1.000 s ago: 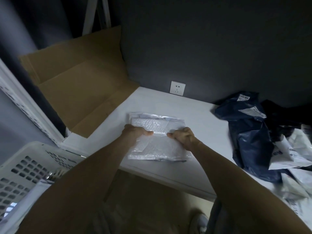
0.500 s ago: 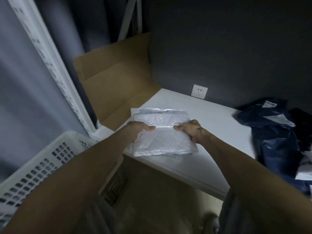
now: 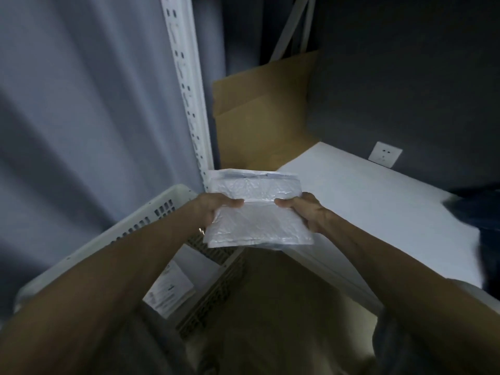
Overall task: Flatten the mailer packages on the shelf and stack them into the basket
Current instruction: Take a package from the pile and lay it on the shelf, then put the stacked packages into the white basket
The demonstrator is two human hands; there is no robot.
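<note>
Both grips, left hand (image 3: 216, 212) and right hand (image 3: 305, 212), pinch the flattened bubble mailer (image 3: 257, 212) clear of the shelf (image 3: 378, 201); the carrying step, it seems; next, lower it flat into the basket (image 3: 151, 212)

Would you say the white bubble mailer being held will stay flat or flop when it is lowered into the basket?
The bubble mailer probably holds its shape: it spans between both hands unsupported without sagging. It looks light, pinched only at its edges. Its glossy plastic skin may slide once stacked.

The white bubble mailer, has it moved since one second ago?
Yes. The bubble mailer, held by the left hand and right hand, has left the shelf top and gone left toward the basket.
</note>
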